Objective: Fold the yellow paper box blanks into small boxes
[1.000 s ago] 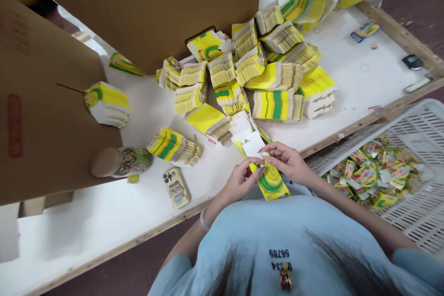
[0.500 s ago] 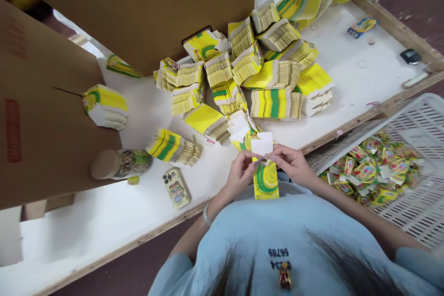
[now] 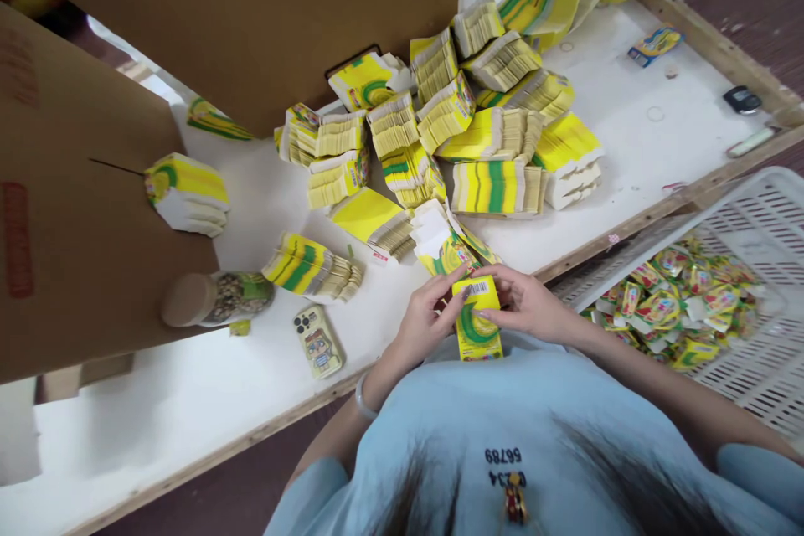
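Close to my body, a small yellow and green carton [image 3: 480,327] is held between both hands, with its barcode end facing up. My left hand [image 3: 427,311] grips its left edge, thumb on the front near the barcode. On the right side, my right hand [image 3: 526,306] is closed on the same carton, thumb pressed on its front. The white flap is out of sight at the top end. Just beyond my fingers lies a loose bunch of flat cartons [image 3: 433,233] with white flaps.
Bundles of flattened cartons [image 3: 496,187] cover the table's middle. Tall cardboard boxes [image 3: 314,8] stand at the back left. A jar [image 3: 239,298] and a phone [image 3: 319,342] lie on the left. At right, a white plastic basket [image 3: 754,222] holds many small filled-looking cartons [image 3: 666,310].
The carton's white top flap, standing up before, has gone from sight and the barcode end now shows. Both hands have shifted to grip the carton's sides.
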{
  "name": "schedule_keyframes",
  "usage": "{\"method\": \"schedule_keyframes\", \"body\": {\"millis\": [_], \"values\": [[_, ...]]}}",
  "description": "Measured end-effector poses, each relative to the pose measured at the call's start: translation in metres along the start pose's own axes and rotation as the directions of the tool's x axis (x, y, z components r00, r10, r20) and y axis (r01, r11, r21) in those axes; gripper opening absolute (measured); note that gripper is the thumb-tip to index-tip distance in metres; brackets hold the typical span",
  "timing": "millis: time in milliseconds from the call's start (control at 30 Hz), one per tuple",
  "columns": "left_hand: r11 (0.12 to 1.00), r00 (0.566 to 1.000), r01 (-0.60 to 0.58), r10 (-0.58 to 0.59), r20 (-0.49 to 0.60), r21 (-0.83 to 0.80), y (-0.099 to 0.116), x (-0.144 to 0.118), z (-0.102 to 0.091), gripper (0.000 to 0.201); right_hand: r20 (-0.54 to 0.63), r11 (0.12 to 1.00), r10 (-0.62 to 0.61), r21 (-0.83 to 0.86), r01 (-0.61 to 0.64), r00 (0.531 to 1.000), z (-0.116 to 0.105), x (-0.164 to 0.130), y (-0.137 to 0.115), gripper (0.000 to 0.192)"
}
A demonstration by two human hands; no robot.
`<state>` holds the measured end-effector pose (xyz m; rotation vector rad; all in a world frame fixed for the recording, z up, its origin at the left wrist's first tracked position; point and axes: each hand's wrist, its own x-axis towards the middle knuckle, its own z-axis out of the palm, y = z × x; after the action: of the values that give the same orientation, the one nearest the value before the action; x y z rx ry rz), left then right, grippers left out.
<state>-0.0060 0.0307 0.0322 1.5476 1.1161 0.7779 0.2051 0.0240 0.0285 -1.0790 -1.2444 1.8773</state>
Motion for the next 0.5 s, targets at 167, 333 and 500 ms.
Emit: {"method": "schedule_keyframes", "body": {"millis": [167,333,500], "values": [[0.997,0.999,-0.053,0.053,0.002,0.064,-0.002,0.000,0.000,0.043,0.078,0.980,0.069,0.184,-0.082,0.995,-0.009,0.000,0.000,0.057],[0.958,0.977,-0.213,0.205,0.061,0.191,-0.003,0.003,-0.001,0.043,0.206,0.960,0.179,0.175,-0.216,0.962,-0.014,0.002,-0.005,0.059],[0.822,0.945,-0.217,0.312,-0.099,0.527,-0.016,0.066,-0.036,0.030,-0.246,0.985,0.107,-0.106,-0.137,0.963,-0.062,-0.035,-0.016,0.055]]}}
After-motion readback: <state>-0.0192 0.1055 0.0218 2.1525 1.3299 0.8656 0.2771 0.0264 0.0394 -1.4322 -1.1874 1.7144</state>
